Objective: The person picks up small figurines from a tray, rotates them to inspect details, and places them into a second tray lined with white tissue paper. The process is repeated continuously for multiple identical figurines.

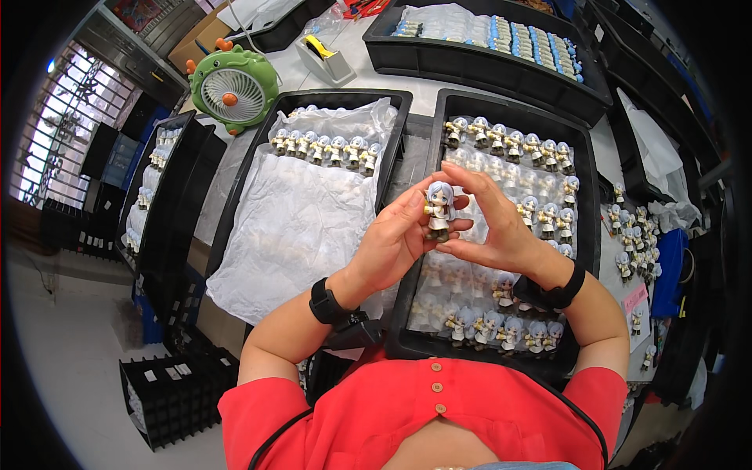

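Note:
Between my two hands is a small figurine with pale long hair, a white and gold outfit and dark boots point(439, 211), upright and facing me. My left hand point(393, 238) is closed around its left side, with the thumb against it. Curving in from the other side, my right hand point(501, 225) has thumb and fingertips at the figurine's base and side. Below them is a black tray point(513, 109) with several rows of similar figurines under and on thin clear sheeting. To its left, another black tray point(345, 97) holds figurines at the far end and white tissue paper point(290, 227).
A green animal-shaped fan point(233, 88) and a tape dispenser point(325, 61) stand at the back left. A long black tray point(478, 72) of blue and white pieces lies behind. Loose figurines point(638, 239) crowd the right side. A black crate point(174, 392) stands on the floor.

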Demonstrator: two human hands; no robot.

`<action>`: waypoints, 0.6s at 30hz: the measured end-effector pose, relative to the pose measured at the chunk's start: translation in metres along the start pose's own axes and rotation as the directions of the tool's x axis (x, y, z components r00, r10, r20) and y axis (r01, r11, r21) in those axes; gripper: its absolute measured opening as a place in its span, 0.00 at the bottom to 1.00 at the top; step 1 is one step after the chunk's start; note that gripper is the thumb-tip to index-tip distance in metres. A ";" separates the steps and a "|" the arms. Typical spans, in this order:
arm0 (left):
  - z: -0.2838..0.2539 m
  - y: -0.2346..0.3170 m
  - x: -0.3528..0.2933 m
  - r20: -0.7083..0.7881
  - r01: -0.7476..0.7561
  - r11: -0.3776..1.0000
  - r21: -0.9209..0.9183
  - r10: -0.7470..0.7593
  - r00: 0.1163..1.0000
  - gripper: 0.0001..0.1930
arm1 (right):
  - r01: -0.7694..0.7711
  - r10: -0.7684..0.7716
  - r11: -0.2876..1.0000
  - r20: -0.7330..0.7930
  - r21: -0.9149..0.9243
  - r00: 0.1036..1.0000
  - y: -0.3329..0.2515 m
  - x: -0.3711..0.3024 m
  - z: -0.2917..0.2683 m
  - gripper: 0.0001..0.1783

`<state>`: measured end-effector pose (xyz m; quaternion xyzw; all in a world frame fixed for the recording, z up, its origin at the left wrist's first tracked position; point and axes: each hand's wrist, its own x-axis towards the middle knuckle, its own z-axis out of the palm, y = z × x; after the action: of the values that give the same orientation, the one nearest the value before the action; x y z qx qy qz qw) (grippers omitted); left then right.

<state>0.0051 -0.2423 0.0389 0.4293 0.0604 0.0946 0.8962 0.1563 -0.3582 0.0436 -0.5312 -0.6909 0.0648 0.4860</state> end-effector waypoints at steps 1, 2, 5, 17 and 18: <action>0.000 0.000 0.000 -0.002 0.001 1.000 0.000 -0.001 1.000 0.28 | -0.001 0.001 1.000 -0.002 -0.001 1.000 0.000 0.000 0.000 0.49; 0.000 0.000 0.000 -0.002 0.004 1.000 0.000 -0.004 1.000 0.28 | -0.004 0.004 1.000 -0.005 -0.003 1.000 -0.001 0.000 0.000 0.49; 0.001 0.000 0.001 -0.003 0.009 1.000 0.009 -0.009 1.000 0.28 | -0.022 0.022 1.000 -0.007 -0.001 1.000 -0.001 0.000 -0.001 0.49; 0.001 0.000 0.000 -0.018 0.012 1.000 0.015 -0.012 1.000 0.28 | -0.077 0.077 0.997 0.008 0.025 0.997 0.000 -0.002 -0.001 0.50; 0.001 0.000 -0.001 -0.022 0.014 1.000 0.014 -0.014 1.000 0.28 | -0.082 0.081 0.996 0.009 0.029 0.997 0.001 -0.003 -0.001 0.50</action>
<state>0.0046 -0.2429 0.0394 0.4340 0.0737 0.0925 0.8931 0.1575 -0.3603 0.0421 -0.5516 -0.6697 0.0968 0.4877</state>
